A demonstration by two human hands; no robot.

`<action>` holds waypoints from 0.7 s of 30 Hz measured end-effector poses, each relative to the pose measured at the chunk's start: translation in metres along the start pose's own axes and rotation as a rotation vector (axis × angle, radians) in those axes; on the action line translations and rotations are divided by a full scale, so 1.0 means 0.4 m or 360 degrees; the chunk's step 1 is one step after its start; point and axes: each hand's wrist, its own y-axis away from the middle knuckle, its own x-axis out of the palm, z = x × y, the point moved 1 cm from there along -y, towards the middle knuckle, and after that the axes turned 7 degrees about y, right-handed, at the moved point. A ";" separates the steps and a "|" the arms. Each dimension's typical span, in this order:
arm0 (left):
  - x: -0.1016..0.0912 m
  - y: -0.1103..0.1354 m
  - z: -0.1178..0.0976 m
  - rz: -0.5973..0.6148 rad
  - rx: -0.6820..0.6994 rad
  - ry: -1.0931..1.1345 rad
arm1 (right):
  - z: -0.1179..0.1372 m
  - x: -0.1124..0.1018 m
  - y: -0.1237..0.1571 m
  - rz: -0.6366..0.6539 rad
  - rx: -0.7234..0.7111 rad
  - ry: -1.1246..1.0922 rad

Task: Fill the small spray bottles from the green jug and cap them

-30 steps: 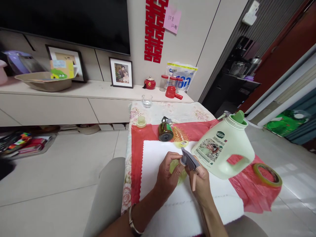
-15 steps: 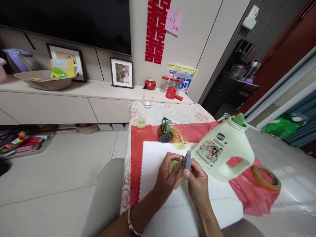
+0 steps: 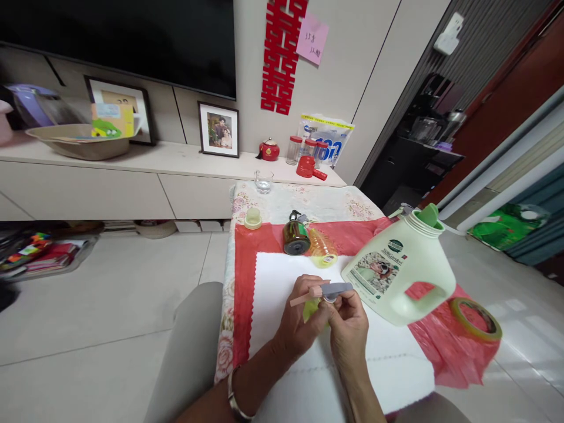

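My left hand [image 3: 298,320] is wrapped round a small yellow-green bottle [image 3: 312,307] held over the white cloth [image 3: 282,276]. My right hand [image 3: 350,329] pinches the grey spray head [image 3: 332,289] at the bottle's top; its pink trigger points left. A large pale green detergent jug [image 3: 399,273] stands just right of my hands, with a green funnel [image 3: 428,215] in its mouth.
A dark spray bottle [image 3: 295,234] and a clear yellow bottle [image 3: 321,248] lie behind on the red sheet [image 3: 243,258]. A yellow cap [image 3: 252,218], a glass [image 3: 263,181] and a tape roll [image 3: 476,316] sit on the table. A low cabinet [image 3: 132,176] runs along the wall.
The spray head has turned in my right hand: its trigger, which pointed down towards me, now points left. Both hands stay at the small bottle.
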 end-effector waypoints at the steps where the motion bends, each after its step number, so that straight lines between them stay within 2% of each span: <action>1: 0.003 0.001 0.002 -0.0010 0.0041 -0.0045 | 0.001 0.003 0.003 -0.0024 -0.0002 0.0002; 6: 0.015 0.003 0.011 -0.0047 0.0103 -0.0122 | 0.002 0.013 0.017 -0.0099 -0.0043 0.0025; 11: 0.017 -0.003 0.010 -0.0151 -0.0076 -0.0090 | -0.005 0.002 0.024 -0.0044 -0.0071 0.0036; 17: 0.017 -0.010 -0.002 -0.0155 -0.0226 -0.0152 | -0.008 -0.019 0.031 0.0115 -0.0069 -0.0075; 21: 0.018 -0.007 0.000 -0.0164 -0.0114 -0.0230 | -0.016 -0.021 0.022 0.0158 -0.0033 -0.0109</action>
